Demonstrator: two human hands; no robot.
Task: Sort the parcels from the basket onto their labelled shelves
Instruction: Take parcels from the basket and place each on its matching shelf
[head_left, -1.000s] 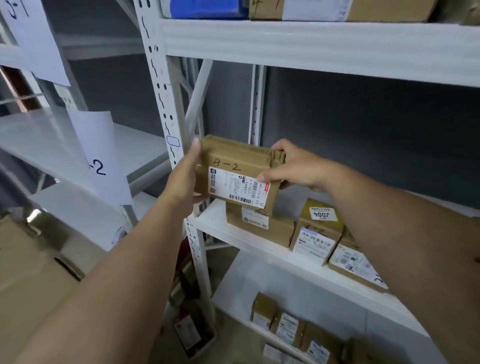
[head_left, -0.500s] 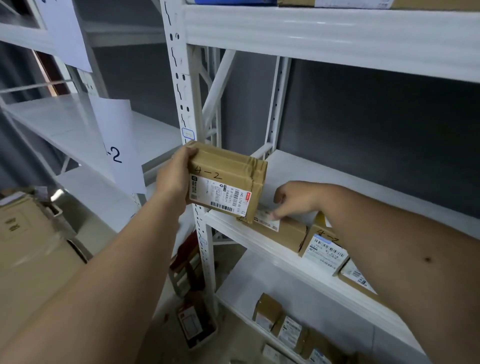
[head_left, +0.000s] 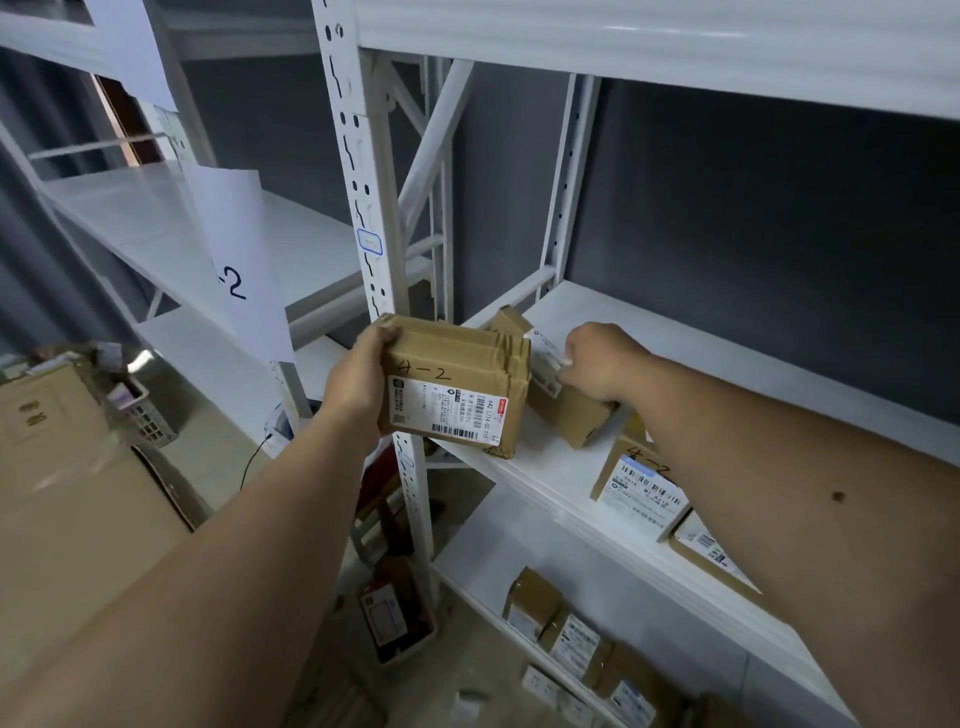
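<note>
A taped brown cardboard parcel (head_left: 454, 387), boxy with "4-2" scribbled on top and a white barcode label, is gripped at its left end by the left hand (head_left: 358, 382), fingers wrapped shut on it, its lower corner just over the front lip of the smooth white metal shelf (head_left: 691, 353). A smaller cardboard box (head_left: 569, 415) on that shelf is clutched from above by the right hand (head_left: 602, 364), fingers curled closed around it. Plenty of bare shelf is left behind and to the right, and two more labelled boxes (head_left: 641, 486) are parked at the front edge.
</note>
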